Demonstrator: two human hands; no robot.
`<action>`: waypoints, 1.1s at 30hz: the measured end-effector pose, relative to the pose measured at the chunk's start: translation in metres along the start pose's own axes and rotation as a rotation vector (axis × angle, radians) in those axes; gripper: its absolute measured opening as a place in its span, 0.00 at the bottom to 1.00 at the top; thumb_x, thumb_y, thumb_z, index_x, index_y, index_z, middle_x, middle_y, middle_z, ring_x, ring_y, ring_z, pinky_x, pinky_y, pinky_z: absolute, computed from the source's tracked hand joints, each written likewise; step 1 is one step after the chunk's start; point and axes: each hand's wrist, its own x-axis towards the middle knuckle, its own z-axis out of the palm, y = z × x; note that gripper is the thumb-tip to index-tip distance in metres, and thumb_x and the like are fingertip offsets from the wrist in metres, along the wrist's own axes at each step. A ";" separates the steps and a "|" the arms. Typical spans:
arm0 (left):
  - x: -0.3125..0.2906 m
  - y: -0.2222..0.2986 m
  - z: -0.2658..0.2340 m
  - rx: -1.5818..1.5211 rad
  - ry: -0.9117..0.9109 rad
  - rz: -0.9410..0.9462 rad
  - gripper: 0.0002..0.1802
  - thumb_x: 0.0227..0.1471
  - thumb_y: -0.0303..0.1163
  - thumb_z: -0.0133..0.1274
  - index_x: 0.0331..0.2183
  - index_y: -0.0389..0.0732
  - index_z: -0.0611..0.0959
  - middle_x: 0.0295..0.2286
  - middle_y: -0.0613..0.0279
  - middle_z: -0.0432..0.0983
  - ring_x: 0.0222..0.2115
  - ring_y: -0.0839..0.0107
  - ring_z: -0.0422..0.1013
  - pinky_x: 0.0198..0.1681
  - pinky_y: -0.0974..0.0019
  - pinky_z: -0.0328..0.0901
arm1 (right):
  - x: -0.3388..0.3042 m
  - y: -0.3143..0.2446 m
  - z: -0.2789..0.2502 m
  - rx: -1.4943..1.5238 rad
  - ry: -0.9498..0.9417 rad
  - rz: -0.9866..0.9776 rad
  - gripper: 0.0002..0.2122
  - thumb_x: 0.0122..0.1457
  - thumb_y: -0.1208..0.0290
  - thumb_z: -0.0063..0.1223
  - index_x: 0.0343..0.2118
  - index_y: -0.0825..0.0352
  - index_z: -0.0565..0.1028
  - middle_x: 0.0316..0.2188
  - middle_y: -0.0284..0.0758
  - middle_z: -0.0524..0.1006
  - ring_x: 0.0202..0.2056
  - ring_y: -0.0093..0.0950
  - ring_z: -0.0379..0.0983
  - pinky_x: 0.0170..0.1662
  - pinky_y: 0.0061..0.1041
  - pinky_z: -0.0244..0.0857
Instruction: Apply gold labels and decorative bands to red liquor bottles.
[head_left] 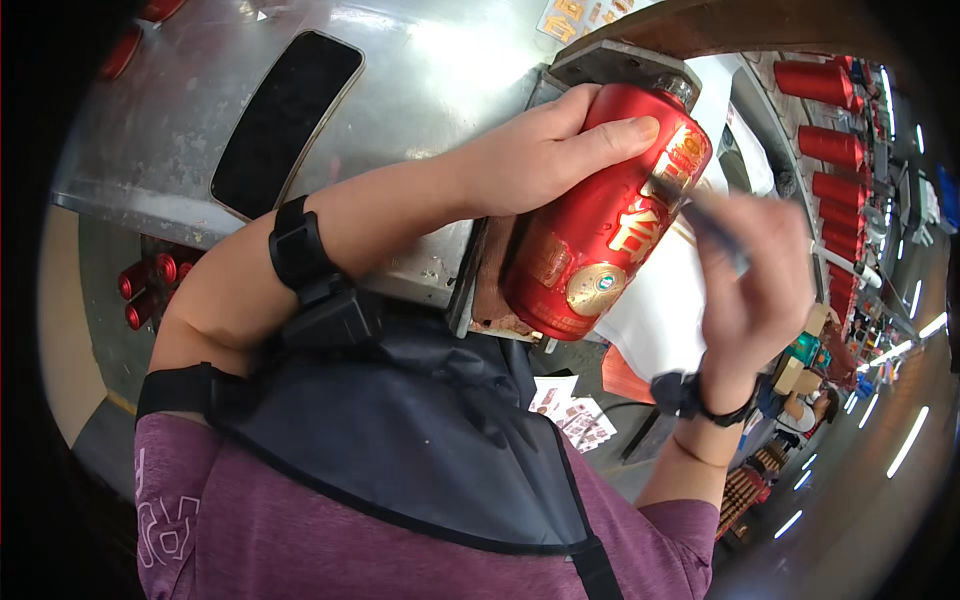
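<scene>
A glossy red bottle (pixel 590 230) with gold raised characters and a round gold badge lies tilted, its neck up by a metal bracket (pixel 625 66). My left hand (pixel 560 145) is closed around its upper part, the thumb pressed along the front. On the bottle's right side my right hand (pixel 765 275), smeared by motion, grips a slim dark tool (pixel 715 228). The tool's end meets the gold characters, or comes very close to them. Blur hides what kind of tool it is.
A black phone (pixel 288 122) lies on the metal table (pixel 440 100) at left. Several red bottles (pixel 832 147) line the right side. White paper (pixel 660 310) sits below the bottle, with printed sheets (pixel 585 420) lower down. Red cylinders (pixel 145 285) show under the table at left.
</scene>
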 end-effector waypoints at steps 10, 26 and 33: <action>0.003 -0.005 -0.001 -0.051 0.006 0.026 0.33 0.63 0.52 0.51 0.55 0.33 0.70 0.43 0.57 0.77 0.42 0.73 0.75 0.48 0.67 0.70 | -0.018 -0.008 0.006 -0.076 0.052 -0.085 0.18 0.39 0.77 0.63 0.38 0.63 0.85 0.30 0.32 0.79 0.31 0.30 0.75 0.32 0.27 0.69; 0.002 -0.004 0.000 0.004 0.031 0.043 0.33 0.63 0.52 0.51 0.54 0.33 0.71 0.44 0.55 0.77 0.43 0.73 0.75 0.47 0.67 0.70 | -0.014 -0.008 0.004 -0.034 -0.008 -0.131 0.19 0.36 0.77 0.62 0.37 0.65 0.85 0.30 0.32 0.78 0.29 0.28 0.73 0.31 0.26 0.68; 0.002 0.002 0.002 0.034 0.039 0.028 0.31 0.64 0.51 0.50 0.55 0.34 0.71 0.44 0.57 0.77 0.43 0.73 0.74 0.48 0.67 0.70 | -0.017 -0.006 0.003 -0.018 -0.002 -0.137 0.20 0.37 0.77 0.61 0.39 0.65 0.84 0.30 0.32 0.79 0.29 0.28 0.74 0.30 0.27 0.68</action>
